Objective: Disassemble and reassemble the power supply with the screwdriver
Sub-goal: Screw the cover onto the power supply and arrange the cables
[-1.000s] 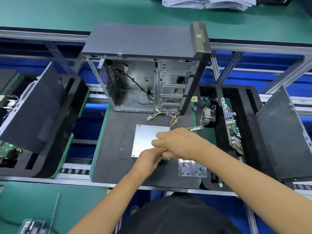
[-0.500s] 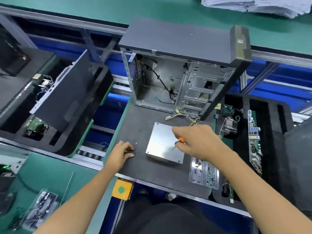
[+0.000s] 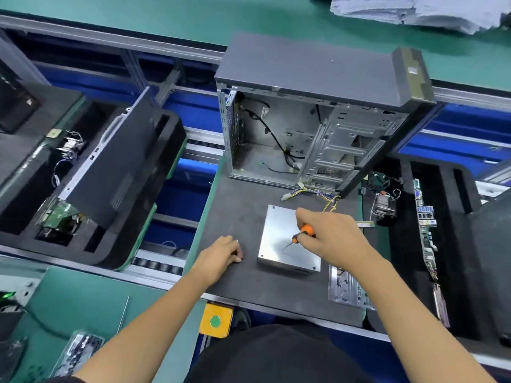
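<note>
The power supply (image 3: 276, 244), a flat silver metal box, lies on the dark foam mat (image 3: 235, 205) in front of the open computer case (image 3: 279, 139). Its coloured cable bundle (image 3: 318, 193) trails toward the case. My right hand (image 3: 334, 239) grips an orange-handled screwdriver (image 3: 304, 233) whose tip points down-left over the box's top plate. My left hand (image 3: 221, 255) rests on the mat left of the box with its fingers curled under; whether they hold anything is hidden. A small screw (image 3: 237, 240) glints on the mat beside its knuckles.
A metal I/O plate (image 3: 343, 288) lies right of the box at the mat's front edge. A foam tray (image 3: 453, 217) on the right holds a motherboard (image 3: 425, 225) and a cooler (image 3: 383, 204). A side panel (image 3: 116, 167) leans in another tray on the left. A yellow button box (image 3: 215, 322) sits below the mat's edge.
My left hand left the power supply's front edge and moved left onto the mat beside a screw. My right hand lifted the screwdriver over the top plate. The view shifted left.
</note>
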Motion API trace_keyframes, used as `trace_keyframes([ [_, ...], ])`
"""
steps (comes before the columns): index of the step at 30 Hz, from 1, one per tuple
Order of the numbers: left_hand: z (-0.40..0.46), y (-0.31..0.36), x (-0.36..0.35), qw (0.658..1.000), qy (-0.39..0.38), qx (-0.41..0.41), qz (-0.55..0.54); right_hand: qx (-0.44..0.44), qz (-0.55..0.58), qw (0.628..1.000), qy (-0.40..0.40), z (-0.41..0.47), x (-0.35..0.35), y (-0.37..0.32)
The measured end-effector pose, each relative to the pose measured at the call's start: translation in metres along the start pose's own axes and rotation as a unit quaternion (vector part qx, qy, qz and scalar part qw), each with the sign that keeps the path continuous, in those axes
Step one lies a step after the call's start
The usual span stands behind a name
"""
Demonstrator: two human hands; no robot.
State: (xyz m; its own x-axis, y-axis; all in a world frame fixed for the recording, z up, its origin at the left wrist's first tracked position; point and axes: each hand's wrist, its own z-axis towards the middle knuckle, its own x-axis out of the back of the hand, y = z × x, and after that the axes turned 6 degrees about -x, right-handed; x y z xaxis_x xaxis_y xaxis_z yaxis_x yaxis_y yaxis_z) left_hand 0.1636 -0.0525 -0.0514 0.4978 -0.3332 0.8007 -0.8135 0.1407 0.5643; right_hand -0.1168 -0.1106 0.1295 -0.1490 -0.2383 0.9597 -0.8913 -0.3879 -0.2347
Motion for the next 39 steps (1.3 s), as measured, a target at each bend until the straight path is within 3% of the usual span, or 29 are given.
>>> trace_keyframes([
  [5,-0.004,0.01,0.009,0.97,0.116,0.031,-0.212,-0.032,0.038,0.999,0.003,-0.001,-0.005,-0.01],
  [10,-0.01,0.042,0.017,0.949,0.109,-0.013,-0.295,-0.027,0.064,0.998,0.007,0.001,-0.011,-0.018],
  [16,-0.001,0.056,0.021,0.959,0.073,-0.059,-0.267,-0.034,0.101,0.994,0.02,0.004,-0.009,-0.023],
  [27,0.004,0.061,0.026,0.948,0.041,-0.015,-0.315,-0.036,0.104,0.994,0.0,0.007,-0.006,-0.025],
  [39,0.007,0.063,0.031,0.97,0.033,-0.048,-0.237,0.008,0.054,0.998,0.007,0.005,0.0,-0.029],
])
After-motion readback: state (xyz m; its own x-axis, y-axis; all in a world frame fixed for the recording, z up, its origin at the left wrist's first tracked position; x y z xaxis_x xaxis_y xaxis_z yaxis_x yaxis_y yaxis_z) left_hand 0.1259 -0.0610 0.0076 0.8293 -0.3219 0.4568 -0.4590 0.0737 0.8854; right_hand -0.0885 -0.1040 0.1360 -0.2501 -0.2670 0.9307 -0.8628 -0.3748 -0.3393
